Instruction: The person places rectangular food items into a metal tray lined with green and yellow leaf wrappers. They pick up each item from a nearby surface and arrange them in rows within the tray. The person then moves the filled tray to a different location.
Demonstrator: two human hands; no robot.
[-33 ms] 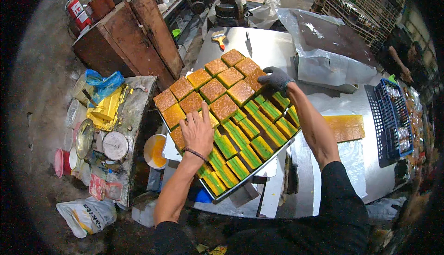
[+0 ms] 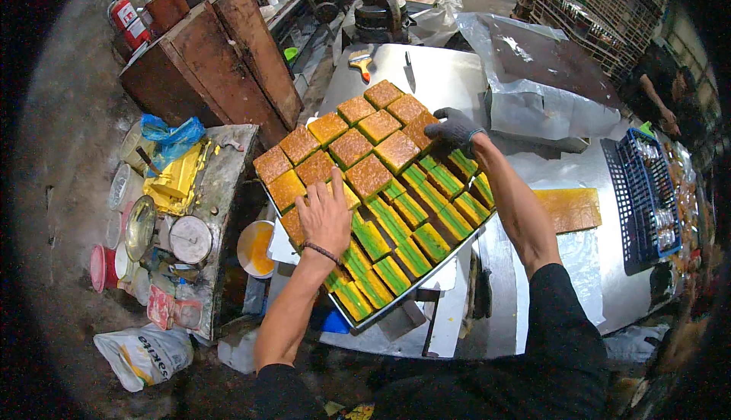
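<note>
A metal tray [image 2: 415, 287] holds rows of cake blocks. Brown-topped squares [image 2: 352, 146] fill its far left half and green-and-yellow layered slices [image 2: 415, 241] its near right half. My bare left hand [image 2: 324, 218], a cord bracelet at the wrist, lies flat with fingers spread where the brown squares meet the green slices. My right hand [image 2: 453, 129] wears a dark grey glove and curls over the blocks at the tray's far right edge. Whether it grips anything is hidden.
The tray sits at the edge of a steel table [image 2: 449, 77] with a brush [image 2: 362, 58], a knife [image 2: 409, 70], a plastic-covered sheet [image 2: 548, 70], a yellow slab [image 2: 571, 207] and a blue basket [image 2: 643, 191]. Left: a cluttered bench [image 2: 228, 161], an orange bowl [image 2: 255, 249], a wooden crate [image 2: 213, 54]. Another person [image 2: 662, 92] works far right.
</note>
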